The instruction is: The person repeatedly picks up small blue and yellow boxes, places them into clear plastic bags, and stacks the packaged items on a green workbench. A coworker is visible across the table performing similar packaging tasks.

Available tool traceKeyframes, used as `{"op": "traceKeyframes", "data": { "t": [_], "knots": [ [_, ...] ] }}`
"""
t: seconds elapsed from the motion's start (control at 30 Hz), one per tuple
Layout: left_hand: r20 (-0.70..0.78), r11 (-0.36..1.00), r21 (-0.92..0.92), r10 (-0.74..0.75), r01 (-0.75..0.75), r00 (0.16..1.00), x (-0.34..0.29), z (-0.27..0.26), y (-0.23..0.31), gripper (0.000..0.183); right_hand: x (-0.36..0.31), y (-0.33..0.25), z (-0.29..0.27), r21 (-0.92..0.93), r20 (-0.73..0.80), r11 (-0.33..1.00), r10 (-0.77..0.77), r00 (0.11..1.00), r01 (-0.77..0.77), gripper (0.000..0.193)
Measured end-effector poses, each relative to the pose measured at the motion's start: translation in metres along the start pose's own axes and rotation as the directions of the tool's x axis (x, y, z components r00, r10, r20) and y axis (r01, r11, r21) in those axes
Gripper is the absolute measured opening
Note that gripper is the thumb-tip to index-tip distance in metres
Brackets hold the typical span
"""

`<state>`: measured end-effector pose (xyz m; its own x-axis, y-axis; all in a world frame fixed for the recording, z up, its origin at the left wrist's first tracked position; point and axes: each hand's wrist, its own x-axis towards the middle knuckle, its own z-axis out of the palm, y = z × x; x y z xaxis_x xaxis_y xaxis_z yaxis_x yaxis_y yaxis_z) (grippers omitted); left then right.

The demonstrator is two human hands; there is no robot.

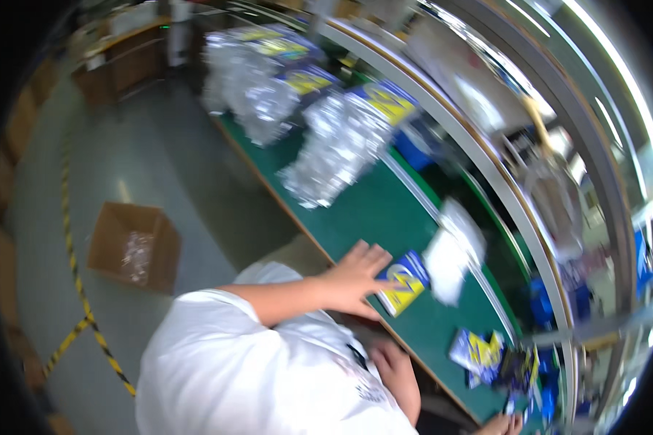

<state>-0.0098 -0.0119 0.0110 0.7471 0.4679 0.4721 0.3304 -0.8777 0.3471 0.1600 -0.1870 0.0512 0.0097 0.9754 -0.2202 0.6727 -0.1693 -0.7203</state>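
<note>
My left hand (357, 281) reaches over the edge of a green-topped bench (341, 230), its fingers spread. One finger lies across the near side of a small blue and yellow box (405, 283), and the hand is not wrapped round it. Just beyond that box are white sheets or bags (453, 250), blurred. Close to my body, by the bench edge, is my right hand (390, 362). Its fingers are smeared and partly hidden, so I cannot see whether it holds anything.
Clear plastic bags (337, 148) with blue and yellow packs are piled at the bench's far end. An open cardboard box (134, 246) stands on the floor at left. Another person's hand (502, 424) is at lower right, near blue and yellow packets (479, 353). Shelving (486, 148) runs above the bench.
</note>
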Motion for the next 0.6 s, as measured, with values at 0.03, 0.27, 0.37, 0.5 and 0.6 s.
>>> {"op": "traceKeyframes", "data": {
  "t": [0.03,0.27,0.37,0.5,0.6],
  "knots": [
    [0.013,0.999,0.030,-0.032,0.031,0.999,-0.001,-0.002,-0.001,0.062,0.011,-0.018,0.005,0.094,-0.111,0.983,-0.150,0.982,0.161,0.022],
    [0.059,0.993,-0.055,-0.100,0.104,0.993,-0.042,-0.008,0.020,0.053,0.021,-0.004,0.034,0.726,0.173,0.679,-0.031,0.984,-0.107,0.028],
    [0.010,0.994,-0.073,-0.075,0.076,0.997,-0.057,-0.017,0.020,0.049,0.028,-0.002,0.039,0.856,0.148,0.495,0.047,0.988,-0.152,0.051],
    [-0.163,0.975,-0.220,-0.019,-0.018,0.987,-0.055,-0.005,0.038,0.048,0.006,0.004,0.022,0.821,0.068,0.564,0.056,0.996,-0.087,0.048],
    [-0.188,0.944,-0.321,0.020,-0.080,0.982,-0.041,-0.005,0.042,0.044,0.005,0.001,0.018,0.716,-0.137,0.698,0.121,0.983,0.014,0.037]
  ]
}}
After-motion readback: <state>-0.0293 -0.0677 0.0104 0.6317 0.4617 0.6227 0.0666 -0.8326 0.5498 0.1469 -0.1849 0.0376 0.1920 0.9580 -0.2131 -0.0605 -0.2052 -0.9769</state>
